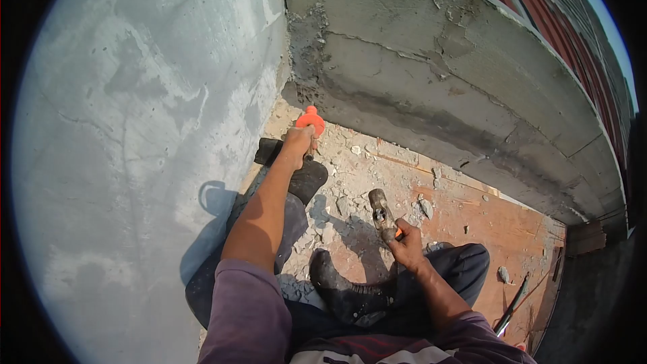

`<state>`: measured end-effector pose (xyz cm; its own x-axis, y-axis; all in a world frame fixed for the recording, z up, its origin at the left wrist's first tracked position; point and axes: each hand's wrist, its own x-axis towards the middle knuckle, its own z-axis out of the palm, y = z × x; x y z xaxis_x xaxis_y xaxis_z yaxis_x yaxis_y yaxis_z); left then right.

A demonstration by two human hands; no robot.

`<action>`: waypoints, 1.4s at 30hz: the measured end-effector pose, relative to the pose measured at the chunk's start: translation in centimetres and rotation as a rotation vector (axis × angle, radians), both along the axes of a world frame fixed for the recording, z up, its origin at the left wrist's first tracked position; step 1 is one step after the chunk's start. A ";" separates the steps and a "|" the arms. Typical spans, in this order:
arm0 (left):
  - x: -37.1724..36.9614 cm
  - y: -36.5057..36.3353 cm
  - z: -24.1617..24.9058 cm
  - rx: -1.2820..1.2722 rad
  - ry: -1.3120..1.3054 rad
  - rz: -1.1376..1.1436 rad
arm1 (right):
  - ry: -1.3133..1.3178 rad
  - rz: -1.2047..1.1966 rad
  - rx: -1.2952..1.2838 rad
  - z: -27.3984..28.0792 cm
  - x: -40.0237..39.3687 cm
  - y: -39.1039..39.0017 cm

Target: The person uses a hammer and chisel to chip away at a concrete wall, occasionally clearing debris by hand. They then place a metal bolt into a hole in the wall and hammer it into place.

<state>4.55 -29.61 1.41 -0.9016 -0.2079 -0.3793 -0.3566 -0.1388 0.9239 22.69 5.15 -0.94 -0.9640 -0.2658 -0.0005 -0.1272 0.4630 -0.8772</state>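
My left hand is wrapped around a chisel with a round orange hand guard. It is held low near the corner where the two walls meet; the guard hides the chisel's tip. In my right hand is a hammer, gripped by its handle, part of which shows orange. Its worn grey head is raised above the rubble-strewn floor, apart from the chisel. Rough, broken concrete marks the corner beyond my left hand.
A smooth grey wall rises close on the left. A low concrete wall curves along the front and right. Broken rubble covers the floor around my dark boots. A reddish board lies right, with a dark rod on it.
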 end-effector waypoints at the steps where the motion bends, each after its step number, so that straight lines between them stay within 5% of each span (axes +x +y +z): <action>1: -0.7 0.0 -0.4 0.022 0.012 0.024 | -0.119 -0.018 -0.020 0.7 0.9 -0.4; 4: -1.7 0.5 -1.1 0.107 0.053 0.072 | -0.317 -0.063 -0.073 1.7 3.0 -1.7; 12: -0.5 2.8 -2.8 0.333 0.168 0.127 | -0.234 -0.117 -0.058 0.5 2.4 -2.6; 18: 0.7 3.0 -2.5 0.351 0.181 0.041 | 0.170 0.062 -0.125 3.8 1.0 -4.3; 28: 1.4 3.8 -1.2 0.395 0.236 0.053 | 0.129 0.052 0.105 5.1 1.9 -3.7; 42: 1.3 4.0 0.0 0.464 0.289 0.081 | 0.143 0.070 0.083 5.7 1.7 -3.9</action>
<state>5.88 -25.62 1.39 -0.9707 -0.1512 -0.1869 -0.0684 -0.5716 0.8177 24.41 1.26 4.74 -0.9350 -0.3371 0.1105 -0.2825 0.5190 -0.8068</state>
